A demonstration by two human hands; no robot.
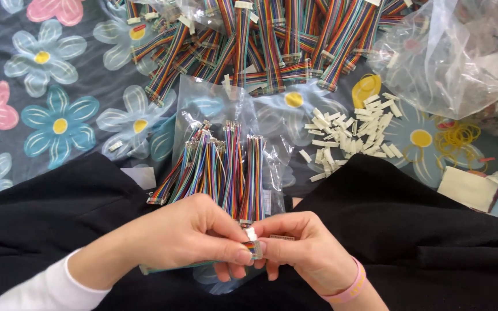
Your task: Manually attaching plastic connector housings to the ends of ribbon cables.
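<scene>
While both hands meet low in the middle of the view, the left hand [188,236] and the right hand [301,247] pinch a small white plastic connector [252,235] at the end of a short rainbow-coloured ribbon cable [254,246]. The left thumb and forefinger close on the cable from one side, the right thumb and forefinger close on it from the other, and the connector sits right between the four fingertips, touching them. The right wrist wears a pink band [350,288]. Just beyond the fingertips, a bundle of rainbow-coloured wire cables [220,167] lies on a clear plastic bag [200,103] across the dark lap. Farther from the fingers, past the right hand, loose white plastic connector housings [350,132] are scattered on the flower-patterned cloth [59,115]. Well beyond those, a larger heap of rainbow ribbon cables [260,40] spreads along the far edge
</scene>
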